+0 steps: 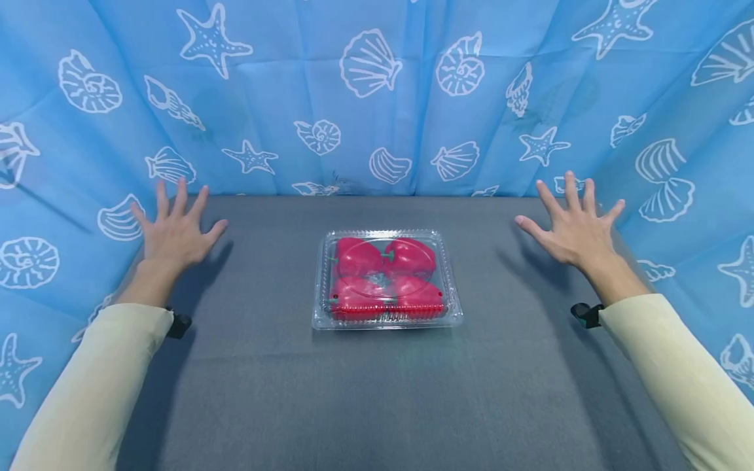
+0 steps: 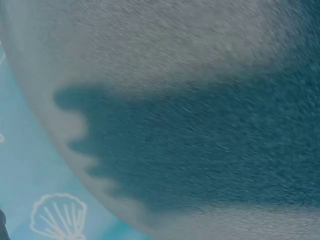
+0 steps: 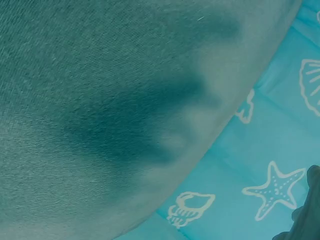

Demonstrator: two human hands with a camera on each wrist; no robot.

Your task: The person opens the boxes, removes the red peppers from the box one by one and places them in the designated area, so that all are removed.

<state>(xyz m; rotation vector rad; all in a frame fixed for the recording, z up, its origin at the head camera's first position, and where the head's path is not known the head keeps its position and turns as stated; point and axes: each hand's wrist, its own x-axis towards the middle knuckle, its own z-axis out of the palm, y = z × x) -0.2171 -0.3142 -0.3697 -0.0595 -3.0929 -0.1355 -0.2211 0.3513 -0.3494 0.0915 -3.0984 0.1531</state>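
Observation:
In the head view a clear plastic clamshell box [image 1: 387,325] lies closed in the middle of the grey table. Through its lid show several red bell peppers [image 1: 358,258] with green stems. Left of the box, my left hand [image 1: 175,237] hovers over the table's far left side, fingers spread and holding nothing. On the other side my right hand [image 1: 576,230] is held up the same way, its fingers fanned out. Both hands are well apart from the box. The wrist views mostly show the hands' shadows on the cloth.
A grey cloth covers the table [image 1: 365,399]. Blue curtains [image 1: 406,131] printed with white shells and starfish hang along the back and both sides. A dark strap device [image 1: 178,323] sits on the left wrist, and another strap device [image 1: 586,315] on the right.

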